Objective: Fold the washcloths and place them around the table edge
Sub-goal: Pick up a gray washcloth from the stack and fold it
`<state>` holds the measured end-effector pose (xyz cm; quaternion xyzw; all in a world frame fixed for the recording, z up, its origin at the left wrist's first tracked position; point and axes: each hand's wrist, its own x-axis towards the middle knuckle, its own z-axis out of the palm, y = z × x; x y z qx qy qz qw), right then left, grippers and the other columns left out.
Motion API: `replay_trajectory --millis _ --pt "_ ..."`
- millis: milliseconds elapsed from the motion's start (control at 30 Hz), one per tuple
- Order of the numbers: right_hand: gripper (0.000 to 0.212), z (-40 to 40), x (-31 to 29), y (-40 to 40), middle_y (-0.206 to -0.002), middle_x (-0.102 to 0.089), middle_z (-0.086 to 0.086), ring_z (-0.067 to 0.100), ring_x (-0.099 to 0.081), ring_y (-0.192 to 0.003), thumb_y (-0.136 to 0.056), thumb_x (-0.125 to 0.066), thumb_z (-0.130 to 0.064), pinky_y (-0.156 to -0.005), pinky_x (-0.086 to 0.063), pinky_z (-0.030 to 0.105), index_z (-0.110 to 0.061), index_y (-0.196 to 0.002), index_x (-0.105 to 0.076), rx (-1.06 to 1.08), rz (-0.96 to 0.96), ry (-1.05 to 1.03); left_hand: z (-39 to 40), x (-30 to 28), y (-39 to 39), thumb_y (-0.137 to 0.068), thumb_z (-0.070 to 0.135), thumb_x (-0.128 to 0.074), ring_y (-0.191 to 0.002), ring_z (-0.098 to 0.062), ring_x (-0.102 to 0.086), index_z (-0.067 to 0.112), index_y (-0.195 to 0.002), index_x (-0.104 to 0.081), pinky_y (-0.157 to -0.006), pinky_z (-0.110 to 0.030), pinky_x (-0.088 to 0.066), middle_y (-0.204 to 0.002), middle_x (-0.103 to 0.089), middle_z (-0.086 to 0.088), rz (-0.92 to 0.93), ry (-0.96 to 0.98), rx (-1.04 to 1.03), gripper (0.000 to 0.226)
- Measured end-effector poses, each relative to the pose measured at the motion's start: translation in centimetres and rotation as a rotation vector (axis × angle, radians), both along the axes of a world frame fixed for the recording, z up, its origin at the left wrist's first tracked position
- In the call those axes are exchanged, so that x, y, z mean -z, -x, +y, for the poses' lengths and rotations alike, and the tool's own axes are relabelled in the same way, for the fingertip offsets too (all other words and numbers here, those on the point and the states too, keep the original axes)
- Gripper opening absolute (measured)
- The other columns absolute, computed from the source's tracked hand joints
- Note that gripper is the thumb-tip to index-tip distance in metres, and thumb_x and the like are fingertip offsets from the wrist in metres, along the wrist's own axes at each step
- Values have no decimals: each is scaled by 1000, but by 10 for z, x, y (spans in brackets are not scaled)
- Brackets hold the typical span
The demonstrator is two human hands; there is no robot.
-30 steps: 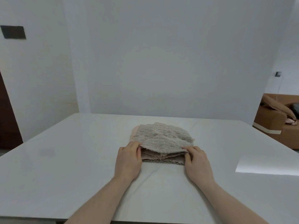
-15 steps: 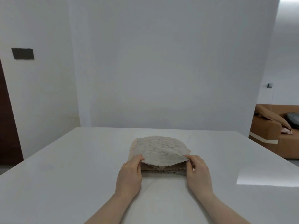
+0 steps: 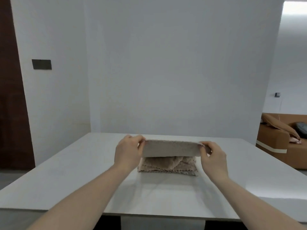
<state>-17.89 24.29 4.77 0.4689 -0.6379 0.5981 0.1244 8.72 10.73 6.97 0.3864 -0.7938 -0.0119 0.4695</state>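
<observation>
While it hangs stretched flat above the pile, the top washcloth sits over the middle of the table, with bare white tabletop open toward every edge. Both cloth and pile are fuzzy, beige-grey, and the pile's near edge is scalloped. Each corner is pinched: left hand closed on one, right hand on the other.
</observation>
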Motion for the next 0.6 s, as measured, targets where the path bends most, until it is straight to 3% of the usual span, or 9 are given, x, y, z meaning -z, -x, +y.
replay_trajectory --millis 100,167,333,600 --pt "23 7 -33 -7 -91 -68 -12 -2 -60 -87 -97 -53 -10 -72 -41 13 -26 -98 -70 -5 40 -17 6 -34 -13 -98 40 -58 -85 -16 -58 35 -94 -70 -65 -31 -37 -81 -65 10 19 35 -16 13" --pt "22 12 -52 -15 -91 -68 -12 -2 -60 -86 -98 -52 -12 -71 -40 12 -25 -101 -69 -26 45 -2 12 -55 -22 -97 44 -60 -78 -13 -61 32 -86 -70 -64 -31 -43 -76 -67 13 109 -12 15 18" --pt "13 17 -91 -34 -89 -69 -11 2 -61 -82 -98 -56 -20 -71 -43 18 -24 -100 -69 -67 16 62 22 -98 -44 -95 45 -64 -66 -9 -60 25 -73 -67 -62 -28 -44 -66 -65 10 322 -114 115 30" --pt "14 7 -87 -45 -81 -70 -12 4 -64 -79 -92 -67 -36 -70 -46 23 -23 -87 -70 -61 -34 -69 8 -99 -67 -93 47 -65 -76 -10 -64 25 -75 -71 -71 -29 -49 -76 -70 10 252 -249 17 29"
